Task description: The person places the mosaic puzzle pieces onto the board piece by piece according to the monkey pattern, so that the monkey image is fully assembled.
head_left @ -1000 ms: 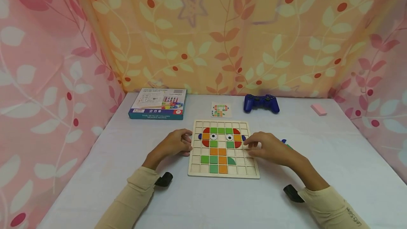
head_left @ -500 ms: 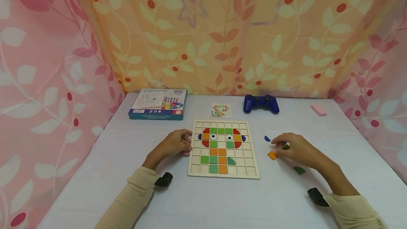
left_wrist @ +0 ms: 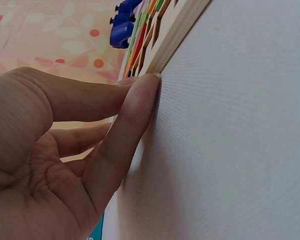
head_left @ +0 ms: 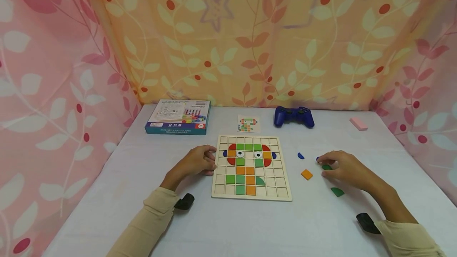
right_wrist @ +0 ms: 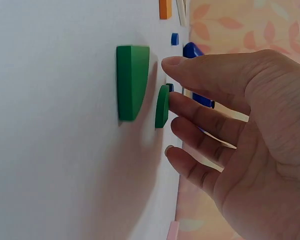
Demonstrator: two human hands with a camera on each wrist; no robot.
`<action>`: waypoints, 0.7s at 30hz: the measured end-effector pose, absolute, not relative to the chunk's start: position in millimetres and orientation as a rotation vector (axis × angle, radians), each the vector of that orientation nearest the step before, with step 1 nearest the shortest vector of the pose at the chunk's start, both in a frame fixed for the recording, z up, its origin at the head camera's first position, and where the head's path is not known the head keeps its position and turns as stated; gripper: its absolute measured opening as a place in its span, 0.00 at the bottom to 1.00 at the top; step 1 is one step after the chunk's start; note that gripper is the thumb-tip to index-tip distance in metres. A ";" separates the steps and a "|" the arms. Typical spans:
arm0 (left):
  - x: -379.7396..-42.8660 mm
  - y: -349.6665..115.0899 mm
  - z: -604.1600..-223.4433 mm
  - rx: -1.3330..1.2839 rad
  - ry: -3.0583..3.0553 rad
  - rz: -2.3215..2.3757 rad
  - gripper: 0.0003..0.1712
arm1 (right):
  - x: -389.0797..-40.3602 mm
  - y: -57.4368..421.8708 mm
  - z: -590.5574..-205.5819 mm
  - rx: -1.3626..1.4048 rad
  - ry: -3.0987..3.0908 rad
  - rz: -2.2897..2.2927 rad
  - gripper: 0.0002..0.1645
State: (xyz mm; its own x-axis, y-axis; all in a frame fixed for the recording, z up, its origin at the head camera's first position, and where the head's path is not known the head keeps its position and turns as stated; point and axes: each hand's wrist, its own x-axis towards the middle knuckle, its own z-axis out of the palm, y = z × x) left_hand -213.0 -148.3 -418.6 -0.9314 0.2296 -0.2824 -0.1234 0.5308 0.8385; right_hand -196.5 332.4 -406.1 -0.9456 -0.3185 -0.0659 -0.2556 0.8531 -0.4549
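A wooden grid board (head_left: 278, 192) lies mid-table, bearing red, green, orange and blue tiles and two eye pieces. My left hand (head_left: 196, 160) rests its fingertips against the board's left edge; in the left wrist view the thumb (left_wrist: 135, 102) touches the edge's side. Right of the board, my right hand (head_left: 344, 168) hovers low with parted fingers around a green tile (head_left: 326, 167), holding nothing. Its index fingertip partly covers a blue tile (head_left: 317, 159). Nearby lie a blue half-round tile (head_left: 301, 156), an orange square tile (head_left: 306, 174) and a green quarter-round tile (head_left: 337, 191).
Behind the board lies a pattern card (head_left: 249, 123). A blue game controller (head_left: 294, 117) sits to its right, and a pink block (head_left: 358, 123) is farther right. At the back left is a flat boxed set (head_left: 177, 117). Patterned curtains enclose the table.
My right hand has moved away from the board's right edge, rightward to the loose tiles, uncovering the orange, blue and lower green ones. My left hand stays at the board's edge.
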 end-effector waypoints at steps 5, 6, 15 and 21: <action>-212.6 -148.0 -417.4 0.089 2.415 1.366 0.35 | -193.0 342.0 -406.0 -0.420 2.897 -0.665 0.24; -212.5 -148.0 -417.1 0.088 2.414 1.368 0.35 | -192.3 343.9 -405.9 -0.419 2.898 -0.662 0.24; -213.3 -148.0 -419.3 0.091 2.412 1.365 0.35 | -184.9 354.1 -403.6 -0.462 2.894 -0.648 0.20; -213.0 -148.0 -419.3 0.086 2.415 1.366 0.35 | -184.1 357.1 -403.8 -0.441 2.867 -0.638 0.19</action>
